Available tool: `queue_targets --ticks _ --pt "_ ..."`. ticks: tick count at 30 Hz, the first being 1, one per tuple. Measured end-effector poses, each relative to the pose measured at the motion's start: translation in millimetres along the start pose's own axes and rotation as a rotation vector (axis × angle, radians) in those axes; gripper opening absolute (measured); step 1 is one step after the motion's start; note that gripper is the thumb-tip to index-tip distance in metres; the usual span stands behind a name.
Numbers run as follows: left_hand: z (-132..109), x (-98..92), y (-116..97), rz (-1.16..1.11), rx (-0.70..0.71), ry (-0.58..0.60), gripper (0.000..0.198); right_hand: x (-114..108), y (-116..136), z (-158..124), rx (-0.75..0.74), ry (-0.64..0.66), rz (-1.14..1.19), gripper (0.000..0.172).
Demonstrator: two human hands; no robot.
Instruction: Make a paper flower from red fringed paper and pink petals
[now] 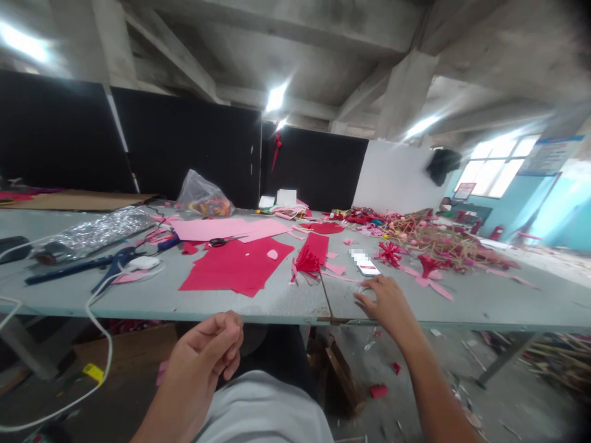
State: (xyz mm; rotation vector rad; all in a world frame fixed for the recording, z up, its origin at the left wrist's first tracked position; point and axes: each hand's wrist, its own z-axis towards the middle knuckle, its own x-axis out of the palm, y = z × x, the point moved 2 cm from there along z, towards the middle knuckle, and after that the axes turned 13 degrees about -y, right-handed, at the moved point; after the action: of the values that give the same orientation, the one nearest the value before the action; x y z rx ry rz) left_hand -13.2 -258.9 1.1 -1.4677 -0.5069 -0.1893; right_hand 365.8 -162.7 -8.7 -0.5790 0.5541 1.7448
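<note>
My left hand (pixel 207 344) is held in front of my lap, below the table's front edge. Its fingers are curled with the thumb pressed against them, and whatever may be between them is hidden. My right hand (pixel 383 301) rests at the table's edge, thumb and fingers apart, just below a phone (pixel 367 266) with a lit screen. A small pale loop (pixel 362 290) shows beside its fingertips. Left of the phone lie a red fringed paper flower (pixel 305 261) and red sheets (pixel 226 264). Another red fringed flower (pixel 390 253) and a red flower with pink petals (pixel 429 271) lie farther right.
Black-handled scissors (pixel 219 242) lie on pink sheets (pixel 194 229). A blue glue gun (pixel 115 267), a white cable (pixel 109 344) and a silvery roll (pixel 99 231) occupy the left. A plastic bag (pixel 203 195) stands behind; dried stems (pixel 429 237) are heaped at the right.
</note>
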Motion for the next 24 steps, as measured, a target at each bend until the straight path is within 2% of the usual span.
queue_targets --ticks 2,4,6,8,11,15,19,24 --pt "0 0.4 0 0.003 0.01 -0.013 0.037 0 1 26 0.013 0.036 0.047 0.029" --pt "0 1.2 0 0.016 0.003 -0.035 0.036 10 0 59 0.027 0.105 0.064 0.028" --pt "-1 1.8 0 0.022 -0.008 -0.067 0.036 31 -3 94 0.007 0.188 0.026 0.026" --pt "-1 2.3 0 0.019 -0.01 -0.094 0.036 58 -5 124 -0.026 0.353 -0.017 0.027" --pt "0 2.4 -3 -0.01 0.0 -0.116 0.035 96 -7 153 0.027 0.563 -0.025 0.041" --pt "0 0.2 -7 -0.088 0.031 -0.076 0.032 128 -7 162 0.087 0.749 0.052 0.053" --pt "-1 -4.7 -11 -0.123 0.08 -0.036 0.025 137 -14 161 0.131 0.739 0.101 0.051" --pt "-3 -3.9 -14 -0.137 0.115 -0.052 0.021 131 -26 157 0.178 0.733 0.116 0.033"
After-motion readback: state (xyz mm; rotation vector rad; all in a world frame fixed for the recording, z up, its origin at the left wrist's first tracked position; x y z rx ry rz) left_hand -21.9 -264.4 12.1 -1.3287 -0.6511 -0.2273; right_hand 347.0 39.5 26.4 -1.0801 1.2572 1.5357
